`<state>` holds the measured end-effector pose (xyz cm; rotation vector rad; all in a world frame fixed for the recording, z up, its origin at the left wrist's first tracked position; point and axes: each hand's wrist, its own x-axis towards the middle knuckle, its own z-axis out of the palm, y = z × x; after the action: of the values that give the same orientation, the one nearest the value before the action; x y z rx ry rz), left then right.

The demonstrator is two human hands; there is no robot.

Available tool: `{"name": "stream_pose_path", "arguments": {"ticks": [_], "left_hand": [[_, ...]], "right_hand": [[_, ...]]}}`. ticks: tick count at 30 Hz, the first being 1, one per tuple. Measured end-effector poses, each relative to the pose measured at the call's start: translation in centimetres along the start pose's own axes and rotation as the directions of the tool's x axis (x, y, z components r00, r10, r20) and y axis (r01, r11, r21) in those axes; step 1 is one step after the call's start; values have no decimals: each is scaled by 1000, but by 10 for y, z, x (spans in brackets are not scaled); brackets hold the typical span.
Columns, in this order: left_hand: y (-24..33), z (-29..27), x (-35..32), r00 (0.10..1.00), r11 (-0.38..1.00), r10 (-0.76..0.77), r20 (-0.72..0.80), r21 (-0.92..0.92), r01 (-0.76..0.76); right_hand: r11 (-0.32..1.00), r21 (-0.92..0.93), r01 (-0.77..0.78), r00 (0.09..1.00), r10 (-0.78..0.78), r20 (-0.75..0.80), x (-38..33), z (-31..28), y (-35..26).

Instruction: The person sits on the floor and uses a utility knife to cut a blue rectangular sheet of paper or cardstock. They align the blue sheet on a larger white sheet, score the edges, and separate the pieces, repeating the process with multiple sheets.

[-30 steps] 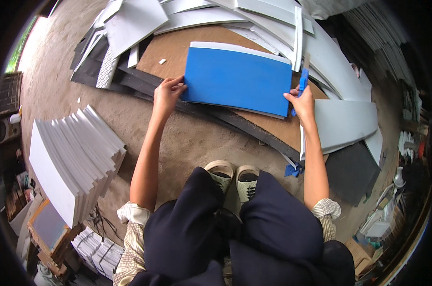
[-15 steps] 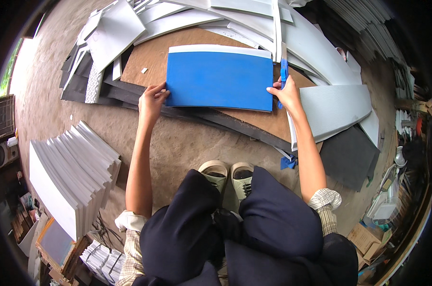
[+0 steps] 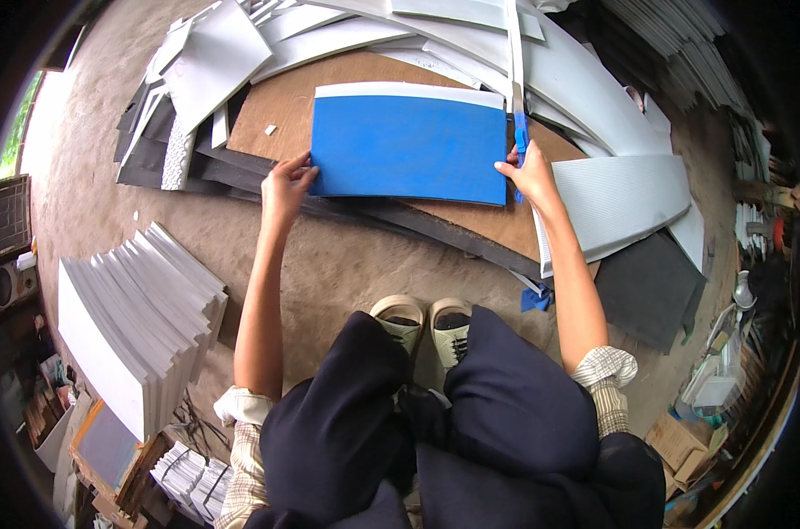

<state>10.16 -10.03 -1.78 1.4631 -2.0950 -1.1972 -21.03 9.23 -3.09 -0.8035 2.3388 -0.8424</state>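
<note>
A blue rectangular sheet (image 3: 409, 145) lies flat over a white sheet (image 3: 409, 90), whose strip shows along the far edge. My left hand (image 3: 287, 183) is closed at the blue sheet's left edge, fingertips pinching it near the lower corner. My right hand (image 3: 530, 174) has its thumb on the right edge. That same hand also holds a blue-handled utility knife (image 3: 521, 134), its blade pointing away from me; fingers partly hide the handle. Beneath the sheets is a brown wooden board (image 3: 272, 106).
White offcuts (image 3: 585, 97) pile up beyond the board. A ribbed white sheet (image 3: 620, 203) and a black sheet (image 3: 651, 291) lie at the right. At the left stands a stack of white sheets (image 3: 144, 317). A blue scrap (image 3: 534, 298) sits near the board's front edge.
The knife in my right hand has tilted slightly, its handle a little further left. Both hands stay at the sheet's edges; the whole view has shifted slightly.
</note>
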Motion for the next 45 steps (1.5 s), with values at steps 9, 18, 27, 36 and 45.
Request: {"name": "stream_pose_path", "arguments": {"ticks": [9, 18, 27, 36, 45], "left_hand": [[-1, -4, 1, 994, 976, 42, 106, -216, -18], [-11, -13, 19, 868, 873, 487, -94, 16, -488], [-11, 11, 20, 830, 830, 544, -126, -62, -554], [99, -23, 6, 969, 421, 35, -245, -876, -237], [92, 6, 7, 991, 680, -135, 1, -727, 93]], "right_hand": [[988, 157, -5, 996, 19, -89, -2, 4, 5], [848, 470, 245, 969, -196, -152, -7, -15, -29], [923, 246, 298, 944, -246, -221, -6, -16, -8], [463, 886, 29, 998, -59, -2, -53, -14, -55], [629, 767, -127, 988, 145, 45, -114, -21, -41]]}}
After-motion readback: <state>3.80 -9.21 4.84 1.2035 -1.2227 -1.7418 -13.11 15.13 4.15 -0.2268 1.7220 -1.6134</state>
